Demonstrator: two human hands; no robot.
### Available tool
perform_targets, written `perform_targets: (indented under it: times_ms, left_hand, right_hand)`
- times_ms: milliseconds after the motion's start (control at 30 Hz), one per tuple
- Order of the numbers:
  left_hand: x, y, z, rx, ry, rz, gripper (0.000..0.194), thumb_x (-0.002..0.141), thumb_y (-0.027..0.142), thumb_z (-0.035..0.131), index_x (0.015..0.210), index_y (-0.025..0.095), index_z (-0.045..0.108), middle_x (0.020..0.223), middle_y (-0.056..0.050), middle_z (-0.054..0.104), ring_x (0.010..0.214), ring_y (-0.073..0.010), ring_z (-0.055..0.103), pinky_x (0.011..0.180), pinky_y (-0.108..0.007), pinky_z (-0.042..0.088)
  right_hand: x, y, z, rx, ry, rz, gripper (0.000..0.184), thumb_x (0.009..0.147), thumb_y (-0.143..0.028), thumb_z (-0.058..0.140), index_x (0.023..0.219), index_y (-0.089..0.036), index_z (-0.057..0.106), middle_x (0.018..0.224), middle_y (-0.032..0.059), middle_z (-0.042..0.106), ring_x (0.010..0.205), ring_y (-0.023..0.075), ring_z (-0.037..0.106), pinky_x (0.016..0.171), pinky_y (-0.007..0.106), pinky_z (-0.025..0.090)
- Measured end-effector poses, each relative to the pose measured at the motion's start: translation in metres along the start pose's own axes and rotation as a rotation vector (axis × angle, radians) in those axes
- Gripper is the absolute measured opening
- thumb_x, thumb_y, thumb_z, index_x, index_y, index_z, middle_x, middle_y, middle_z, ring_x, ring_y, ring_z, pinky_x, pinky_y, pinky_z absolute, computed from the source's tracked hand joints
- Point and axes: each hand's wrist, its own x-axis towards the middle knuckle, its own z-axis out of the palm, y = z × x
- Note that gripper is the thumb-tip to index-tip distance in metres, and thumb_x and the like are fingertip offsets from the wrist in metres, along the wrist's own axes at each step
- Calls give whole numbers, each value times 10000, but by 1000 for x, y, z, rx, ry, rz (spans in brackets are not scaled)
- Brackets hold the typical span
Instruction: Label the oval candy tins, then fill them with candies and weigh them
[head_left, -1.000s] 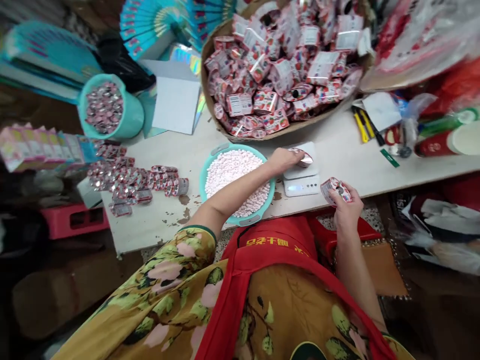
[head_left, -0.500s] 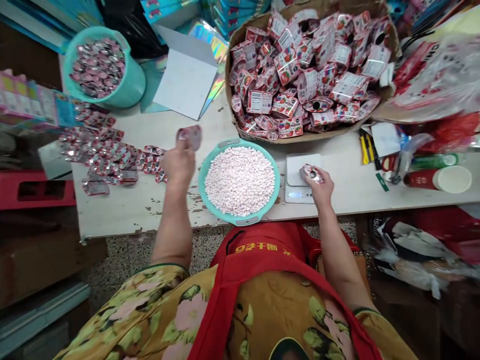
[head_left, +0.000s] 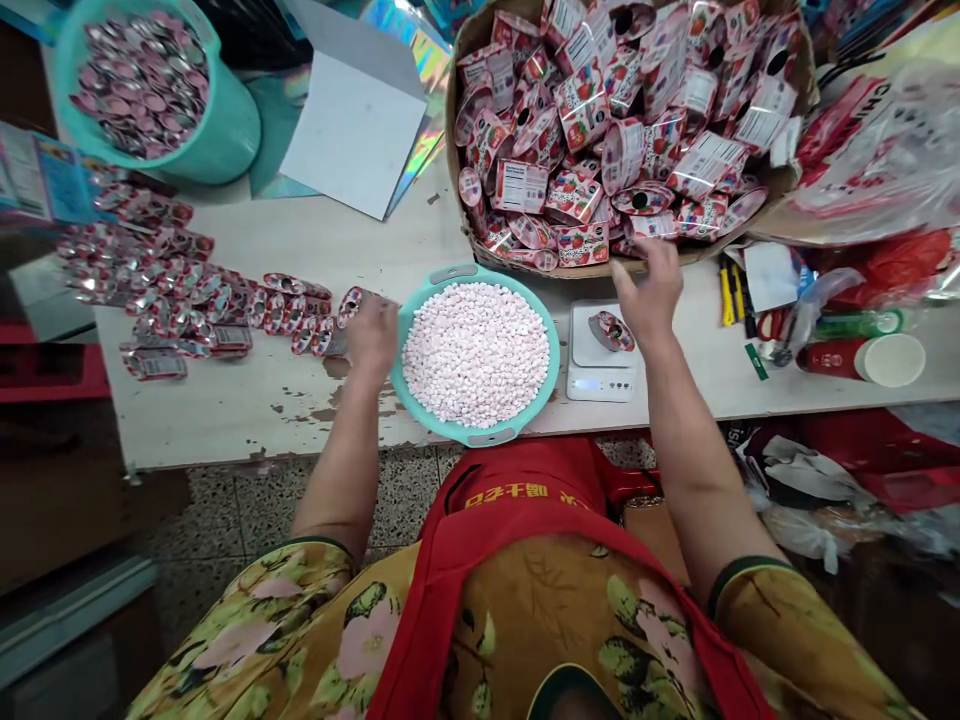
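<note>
My left hand [head_left: 371,338] is closed on a small red-and-silver candy packet [head_left: 351,304], between the packet cluster and the basin's left rim. Its fingertips are partly hidden. A turquoise basin [head_left: 553,370] filled with small pale-pink candies [head_left: 476,355] sits in front of me. On the white digital scale [head_left: 592,384] rests one open-topped candy packet [head_left: 611,331], tilted on its side. My right hand [head_left: 654,295], slightly blurred, is just up and right of it, fingers apart and holding nothing. Its fingertips come close to the front edge of the cardboard box [head_left: 525,268].
Strawberry-printed packets [head_left: 581,105] heap up in the box. More packets [head_left: 187,290] stand bunched at the left. A turquoise bucket [head_left: 236,125] holds pink and silver discs. White card [head_left: 356,130] lies behind. Cutters [head_left: 726,292] and a red cup [head_left: 836,358] are at right.
My left hand has lowered the raised packet toward the table beside the others. My right hand has let go of its packet, leaving it on the scale, and moved up toward the box.
</note>
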Motion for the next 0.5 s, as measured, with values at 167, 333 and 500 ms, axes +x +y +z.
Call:
perform_targets:
  times_ms: [167,333,500]
  left_hand:
    - [-28,53,31,-71,-169,274,217,981,320,520,1056,179,667,1152,-121,650,1156,-273,556,1046,-397,409]
    - [-38,73,38,-129,-305,329,209,908,301,621,1089,202,653,1163,-122,620,1127,-302,556,985,-424,438]
    - [-35,76,30,-191,-347,318,66,833,204,648,896,207,668,983,-71,665,931,-248,593,839,-359,435]
  right_hand:
    - [87,-1,58,-52,-194,194,544,846,-549,711,1174,-147,546,1257,179,584,1288,368,523,1100,613,381]
    - [97,12,75,-85,-250,336,524,713,-473,843,1020,-182,533,1196,167,603,1196,344,547,1053,573,413]
    - [88,2,56,-39,-208,243,391,712,-416,830,859,-226,520,1022,73,622,1095,280,550,1030,479,428]
